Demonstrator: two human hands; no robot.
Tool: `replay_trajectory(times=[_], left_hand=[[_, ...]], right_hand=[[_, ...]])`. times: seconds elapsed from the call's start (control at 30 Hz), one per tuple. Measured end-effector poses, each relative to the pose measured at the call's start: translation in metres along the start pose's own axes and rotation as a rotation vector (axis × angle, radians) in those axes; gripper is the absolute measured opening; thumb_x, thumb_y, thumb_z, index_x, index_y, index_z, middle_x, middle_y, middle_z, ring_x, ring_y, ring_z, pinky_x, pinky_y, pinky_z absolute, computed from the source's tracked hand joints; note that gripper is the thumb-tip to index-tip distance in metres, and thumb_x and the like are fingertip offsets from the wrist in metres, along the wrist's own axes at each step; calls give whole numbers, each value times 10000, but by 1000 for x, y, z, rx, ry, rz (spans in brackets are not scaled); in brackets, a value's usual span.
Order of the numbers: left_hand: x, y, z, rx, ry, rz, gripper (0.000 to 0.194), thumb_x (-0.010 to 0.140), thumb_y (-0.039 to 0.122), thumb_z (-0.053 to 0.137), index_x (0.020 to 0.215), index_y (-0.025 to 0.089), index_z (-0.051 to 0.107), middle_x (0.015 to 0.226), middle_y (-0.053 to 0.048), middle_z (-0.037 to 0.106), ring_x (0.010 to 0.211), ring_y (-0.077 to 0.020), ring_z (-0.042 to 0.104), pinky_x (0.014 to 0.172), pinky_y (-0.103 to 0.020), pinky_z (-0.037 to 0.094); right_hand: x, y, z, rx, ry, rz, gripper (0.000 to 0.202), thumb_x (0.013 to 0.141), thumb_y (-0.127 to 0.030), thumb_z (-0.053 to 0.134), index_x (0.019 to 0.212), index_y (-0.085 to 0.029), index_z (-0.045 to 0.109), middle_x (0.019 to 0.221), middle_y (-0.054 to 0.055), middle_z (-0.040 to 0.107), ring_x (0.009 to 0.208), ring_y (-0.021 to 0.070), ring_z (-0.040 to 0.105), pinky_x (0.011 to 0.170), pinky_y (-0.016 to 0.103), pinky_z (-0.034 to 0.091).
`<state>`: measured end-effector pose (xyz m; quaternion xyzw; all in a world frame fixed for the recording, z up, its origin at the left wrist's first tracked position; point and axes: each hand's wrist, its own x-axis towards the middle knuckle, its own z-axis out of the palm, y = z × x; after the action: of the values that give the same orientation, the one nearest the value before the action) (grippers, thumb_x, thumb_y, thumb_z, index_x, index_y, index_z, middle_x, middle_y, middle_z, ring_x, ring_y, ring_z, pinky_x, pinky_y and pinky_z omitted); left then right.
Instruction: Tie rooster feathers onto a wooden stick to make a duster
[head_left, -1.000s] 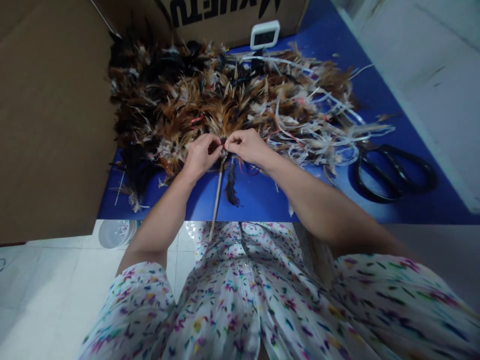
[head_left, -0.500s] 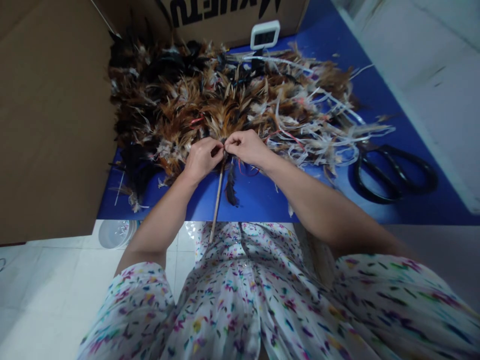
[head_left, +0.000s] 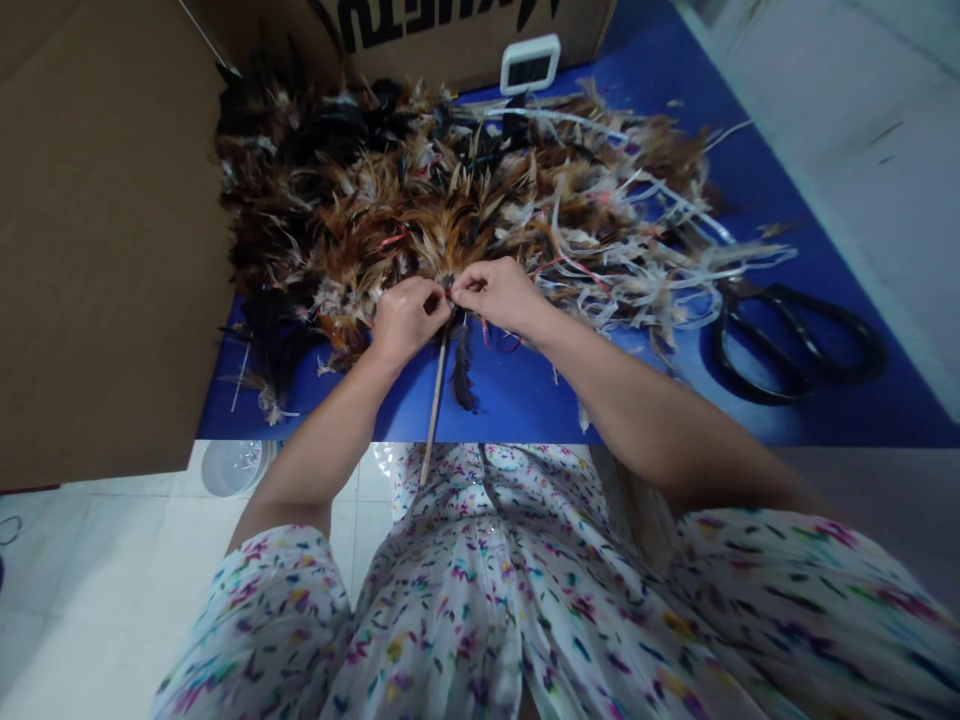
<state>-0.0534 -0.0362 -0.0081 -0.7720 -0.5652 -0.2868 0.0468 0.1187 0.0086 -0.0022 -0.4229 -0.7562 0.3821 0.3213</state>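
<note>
At the near edge of a heap of brown, black and white feathers (head_left: 360, 215), my two hands meet fingertip to fingertip. My left hand (head_left: 409, 318) is closed in a pinch at the upper end of a thin wooden stick (head_left: 434, 405), which slants down past the table edge. Brown feathers fan out just beyond the fingers, around the stick's top. My right hand (head_left: 496, 293) pinches thumb against finger right beside it; whatever lies in that pinch is too small to make out. A single dark feather (head_left: 463, 372) hangs below the hands.
Large black-handled scissors (head_left: 795, 345) lie on the blue table (head_left: 645, 415) at the right, next to tangled white strips (head_left: 675, 270). A small white-framed display (head_left: 529, 65) stands at the back before a cardboard box (head_left: 457, 45). Another cardboard panel (head_left: 97, 250) rises at the left.
The view has shifted very slightly. Both hands stay pinched together at the top of the stick, with barely any movement of the fingers.
</note>
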Motion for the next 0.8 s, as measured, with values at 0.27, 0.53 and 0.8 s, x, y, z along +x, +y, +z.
replay_trajectory(times=[0.27, 0.53, 0.8], left_hand=[[0, 3, -5, -8, -16, -33, 85, 799, 166, 606, 738, 190, 659, 755, -46, 715, 735, -184, 664, 734, -311, 522], [-1, 6, -6, 18, -2, -58, 93, 780, 151, 613, 708, 192, 656, 730, -44, 713, 694, -179, 654, 700, -305, 512], [-2, 5, -6, 32, -16, -70, 86, 776, 157, 616, 714, 190, 665, 724, -44, 706, 703, -182, 646, 695, -310, 500]], right_hand=[[-6, -8, -5, -114, 12, 3, 151, 755, -127, 638, 820, -149, 773, 779, 45, 732, 746, 165, 655, 758, 291, 473], [-12, -23, -14, -271, 4, 57, 182, 768, -100, 627, 829, -124, 796, 728, 54, 704, 724, 186, 655, 719, 292, 446], [-12, -25, -14, -354, -6, 15, 197, 755, -72, 607, 789, -126, 794, 667, 50, 672, 680, 187, 632, 698, 302, 430]])
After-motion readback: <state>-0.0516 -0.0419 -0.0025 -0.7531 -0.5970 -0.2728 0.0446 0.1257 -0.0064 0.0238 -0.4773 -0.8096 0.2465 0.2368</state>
